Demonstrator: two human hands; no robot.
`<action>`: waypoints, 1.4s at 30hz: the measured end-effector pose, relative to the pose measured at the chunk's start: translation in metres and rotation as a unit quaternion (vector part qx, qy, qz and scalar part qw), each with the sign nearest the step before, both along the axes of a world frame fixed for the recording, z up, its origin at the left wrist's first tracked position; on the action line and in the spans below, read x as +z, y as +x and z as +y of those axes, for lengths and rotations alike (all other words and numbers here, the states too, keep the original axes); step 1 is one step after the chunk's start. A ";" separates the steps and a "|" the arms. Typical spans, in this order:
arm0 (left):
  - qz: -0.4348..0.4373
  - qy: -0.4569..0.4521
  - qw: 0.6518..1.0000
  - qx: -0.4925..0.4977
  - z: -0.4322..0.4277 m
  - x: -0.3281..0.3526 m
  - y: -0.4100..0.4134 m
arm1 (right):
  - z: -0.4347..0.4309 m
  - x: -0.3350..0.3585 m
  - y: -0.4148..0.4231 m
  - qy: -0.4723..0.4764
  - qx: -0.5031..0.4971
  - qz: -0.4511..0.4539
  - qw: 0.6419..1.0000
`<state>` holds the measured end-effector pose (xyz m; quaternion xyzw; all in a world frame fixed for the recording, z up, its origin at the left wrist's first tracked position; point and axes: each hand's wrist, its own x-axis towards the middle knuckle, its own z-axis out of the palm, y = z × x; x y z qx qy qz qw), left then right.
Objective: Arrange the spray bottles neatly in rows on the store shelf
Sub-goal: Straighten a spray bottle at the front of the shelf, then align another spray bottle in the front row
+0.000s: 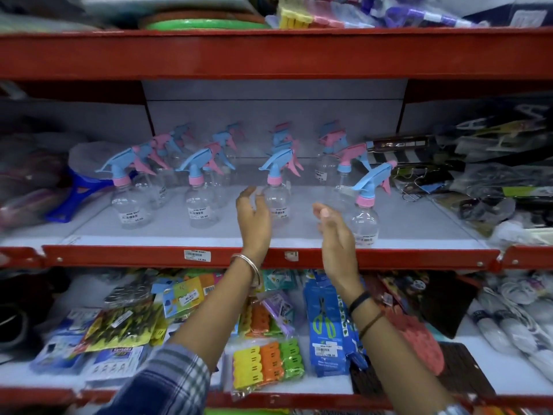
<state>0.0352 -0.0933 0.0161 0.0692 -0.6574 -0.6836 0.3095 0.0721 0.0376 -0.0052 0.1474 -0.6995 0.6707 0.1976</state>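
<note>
spray bottles [197, 202] carry white barcode stickers reading "35.00".

Rear spray bottles [329, 151]: bodies masked by front rows, count not readable. Price stickers [196, 213]: print too small to read. Upper shelf goods [191, 16]: blurred, cut by top edge. Left hand [253, 217] covers part of third front bottle [276, 202], possibly touching. Packets at far right [493, 151]: smeared, unidentifiable.
</note>
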 end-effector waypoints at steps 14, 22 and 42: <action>-0.105 -0.026 0.983 -0.147 -0.050 -0.002 -0.036 | -0.053 0.029 -0.076 -0.130 0.053 -0.242 0.960; -0.099 -0.014 0.969 -0.227 -0.055 -0.002 -0.007 | -0.043 0.022 -0.042 -0.111 0.036 -0.210 0.971; 0.028 -0.061 0.998 0.010 -0.116 -0.014 0.038 | -0.107 0.012 0.037 -0.077 -0.074 0.109 0.988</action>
